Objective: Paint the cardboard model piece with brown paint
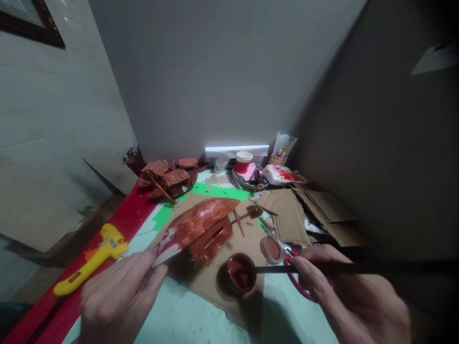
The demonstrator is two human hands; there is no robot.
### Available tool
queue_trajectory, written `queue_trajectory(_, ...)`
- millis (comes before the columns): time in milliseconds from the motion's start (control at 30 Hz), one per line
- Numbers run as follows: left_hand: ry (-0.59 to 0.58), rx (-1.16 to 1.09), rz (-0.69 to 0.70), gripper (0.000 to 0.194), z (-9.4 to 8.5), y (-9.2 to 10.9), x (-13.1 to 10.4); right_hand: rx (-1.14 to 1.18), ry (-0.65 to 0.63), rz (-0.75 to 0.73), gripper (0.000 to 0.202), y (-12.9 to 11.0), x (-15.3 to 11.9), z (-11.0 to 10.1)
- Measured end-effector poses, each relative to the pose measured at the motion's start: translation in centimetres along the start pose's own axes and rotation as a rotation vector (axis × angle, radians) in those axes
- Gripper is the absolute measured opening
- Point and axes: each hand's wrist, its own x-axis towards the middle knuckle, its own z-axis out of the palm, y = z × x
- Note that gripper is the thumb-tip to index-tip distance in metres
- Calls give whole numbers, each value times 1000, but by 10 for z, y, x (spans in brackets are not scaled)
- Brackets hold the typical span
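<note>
My left hand (pixel 120 296) pinches the near, unpainted tip of a cardboard model boat hull (pixel 201 224), which is mostly coated in red-brown paint and rests on a brown cardboard sheet (pixel 211 286). My right hand (pixel 344 291) grips a dark paintbrush (pixel 276 269) whose tip dips into a small open pot of red-brown paint (pixel 239 273). The pot's lid (pixel 270 248) lies just beyond it, beside red-handled scissors (pixel 297 272) partly hidden under my right hand.
A yellow glue gun (pixel 95 258) lies on the red table edge at left. Painted model pieces (pixel 168 179) sit at the back left. A white and red cup (pixel 244 162), a brush holder (pixel 281 153) and flat cardboard scraps (pixel 308 210) crowd the back right.
</note>
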Motion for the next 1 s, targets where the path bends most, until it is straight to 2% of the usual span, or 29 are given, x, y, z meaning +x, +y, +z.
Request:
queue_trajectory(100, -16, 61, -1, 9, -1, 2, 7, 29, -108, 39, 24, 8, 6, 5)
queue_trajectory(200, -37, 108, -32, 8, -3, 4, 9, 69, -106, 112, 33, 12, 10, 8)
queue_trajectory(300, -72, 128, -65, 10, -4, 4, 7, 117, -83, 144, 38, 14, 12, 9)
queue_trajectory(433, -86, 171, -85, 12, -4, 4, 4, 161, -13, 173, 32, 17, 11, 10)
queue_trajectory(633, -105, 179, -97, 13, -4, 8, 7, 277, -39, 334, 43, 21, 10, 15)
queue_trajectory(733, -116, 166, -84, 14, -5, 10, 12, 331, 0, 391, 42, 27, 11, 15)
queue_trajectory(867, -133, 188, -134, 15, -5, 11, 12, 369, 67, 460, 43, 34, 9, 13)
queue_trajectory(1000, -139, 185, -88, 15, -5, 8, 11, 365, 143, 480, 44, 33, 7, 5)
